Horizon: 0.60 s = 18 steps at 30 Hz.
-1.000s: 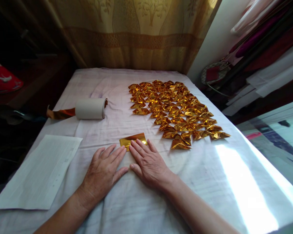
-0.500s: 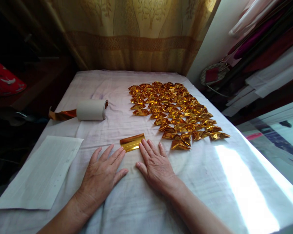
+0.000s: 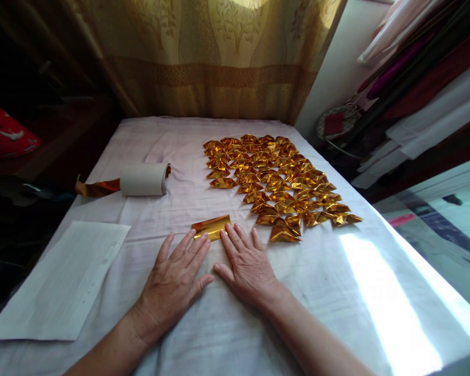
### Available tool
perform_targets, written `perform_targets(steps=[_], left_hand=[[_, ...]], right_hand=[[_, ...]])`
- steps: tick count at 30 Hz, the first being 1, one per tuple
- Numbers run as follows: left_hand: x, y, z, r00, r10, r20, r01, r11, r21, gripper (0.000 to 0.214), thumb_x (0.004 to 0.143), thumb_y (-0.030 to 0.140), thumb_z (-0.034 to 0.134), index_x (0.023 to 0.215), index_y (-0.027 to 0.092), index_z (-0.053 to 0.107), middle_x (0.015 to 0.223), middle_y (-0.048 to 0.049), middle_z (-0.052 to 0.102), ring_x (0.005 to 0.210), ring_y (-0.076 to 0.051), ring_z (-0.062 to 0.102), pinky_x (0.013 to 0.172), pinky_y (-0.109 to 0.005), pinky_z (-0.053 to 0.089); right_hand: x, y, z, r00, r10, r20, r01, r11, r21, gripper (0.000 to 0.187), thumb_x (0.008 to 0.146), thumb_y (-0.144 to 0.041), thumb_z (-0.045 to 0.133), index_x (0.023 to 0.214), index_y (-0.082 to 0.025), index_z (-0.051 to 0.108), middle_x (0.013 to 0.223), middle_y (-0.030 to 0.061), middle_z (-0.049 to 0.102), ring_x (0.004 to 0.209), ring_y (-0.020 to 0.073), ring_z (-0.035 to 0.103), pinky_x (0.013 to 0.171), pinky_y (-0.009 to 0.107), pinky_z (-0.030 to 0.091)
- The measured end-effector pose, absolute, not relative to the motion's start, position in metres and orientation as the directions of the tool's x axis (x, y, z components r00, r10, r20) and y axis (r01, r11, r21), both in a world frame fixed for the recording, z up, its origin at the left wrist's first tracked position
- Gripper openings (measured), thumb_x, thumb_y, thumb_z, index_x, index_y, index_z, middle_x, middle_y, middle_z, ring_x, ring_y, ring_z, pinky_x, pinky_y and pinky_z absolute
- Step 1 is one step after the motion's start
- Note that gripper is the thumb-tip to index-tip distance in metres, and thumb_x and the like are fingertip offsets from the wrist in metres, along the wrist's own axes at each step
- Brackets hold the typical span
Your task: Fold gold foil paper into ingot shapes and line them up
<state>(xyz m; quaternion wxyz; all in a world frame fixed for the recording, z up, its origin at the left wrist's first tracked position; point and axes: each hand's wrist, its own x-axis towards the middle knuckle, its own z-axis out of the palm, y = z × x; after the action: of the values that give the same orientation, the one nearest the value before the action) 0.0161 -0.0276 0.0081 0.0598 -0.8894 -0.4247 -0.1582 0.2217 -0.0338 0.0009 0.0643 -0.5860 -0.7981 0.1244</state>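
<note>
A small rectangle of gold foil paper [image 3: 211,226] lies on the white cloth, its far edge darker than the shiny near part. My left hand [image 3: 178,274] lies flat, palm down, with its fingertips on the near left part of the foil. Fingers stretched out, my right hand [image 3: 245,261] touches the foil's right end. Neither hand grips anything. Just beyond my right hand sit several rows of folded gold foil ingots [image 3: 274,175], the closest one [image 3: 285,233] to the right of my fingertips.
A grey-white roll [image 3: 143,180] with a strip of copper-gold foil [image 3: 98,188] trailing left lies at the back left. A white paper sheet [image 3: 60,282] rests on the left side of the cloth-covered table [image 3: 172,141]. Behind hangs a gold curtain [image 3: 203,78]; clothes [image 3: 434,109] hang at right.
My left hand has slid slightly right along the near edge of the foil. My right hand stays at the right end. The whole view has shifted a little.
</note>
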Motion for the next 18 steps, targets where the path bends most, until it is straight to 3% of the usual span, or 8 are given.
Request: perform_targets(steps=[4, 11, 15, 18], left_hand=[[0.015, -0.026, -0.007, 0.633, 0.722, 0.280, 0.751, -0.660, 0.003, 0.064, 0.100, 0.060, 0.027, 0.142, 0.018, 0.052, 0.144, -0.0069, 0.056, 0.137, -0.024, 0.046, 0.123, -0.045, 0.005], [0.003, -0.027, -0.007, 0.629, 0.747, 0.213, 0.764, -0.645, 0.006, 0.063, 0.097, 0.063, 0.033, 0.144, 0.025, 0.050, 0.145, -0.0054, 0.055, 0.140, -0.026, 0.042, 0.122, -0.050, 0.004], [-0.003, -0.029, 0.001, 0.647, 0.737, 0.195, 0.751, -0.660, 0.000, 0.057, 0.098, 0.056, 0.039, 0.140, 0.022, 0.053, 0.143, -0.0084, 0.057, 0.138, -0.031, 0.044, 0.120, -0.057, 0.008], [-0.008, -0.025, 0.008, 0.622, 0.750, 0.225, 0.765, -0.643, 0.029, 0.044, 0.097, 0.049, 0.044, 0.128, 0.024, 0.064, 0.129, -0.0085, 0.068, 0.126, -0.032, 0.055, 0.116, -0.060, 0.017]], right_hand=[[0.215, -0.038, 0.004, -0.368, 0.928, -0.052, 0.888, 0.334, -0.316, 0.069, 0.097, -0.059, 0.042, 0.153, -0.019, 0.034, 0.161, 0.0093, 0.025, 0.150, 0.0285, 0.021, 0.121, 0.057, 0.011], [0.211, -0.039, 0.003, -0.334, 0.941, -0.057, 0.906, 0.303, -0.296, 0.071, 0.096, -0.062, 0.043, 0.152, -0.019, 0.037, 0.160, 0.0091, 0.027, 0.149, 0.0309, 0.022, 0.120, 0.059, 0.013], [0.210, -0.040, 0.002, -0.335, 0.941, -0.044, 0.903, 0.308, -0.300, 0.071, 0.097, -0.061, 0.043, 0.152, -0.017, 0.037, 0.160, 0.0092, 0.027, 0.149, 0.0312, 0.024, 0.120, 0.060, 0.014], [0.213, -0.039, 0.003, -0.341, 0.940, -0.013, 0.893, 0.320, -0.318, 0.066, 0.097, -0.057, 0.045, 0.150, -0.017, 0.040, 0.159, 0.0089, 0.030, 0.148, 0.0316, 0.026, 0.120, 0.060, 0.014]])
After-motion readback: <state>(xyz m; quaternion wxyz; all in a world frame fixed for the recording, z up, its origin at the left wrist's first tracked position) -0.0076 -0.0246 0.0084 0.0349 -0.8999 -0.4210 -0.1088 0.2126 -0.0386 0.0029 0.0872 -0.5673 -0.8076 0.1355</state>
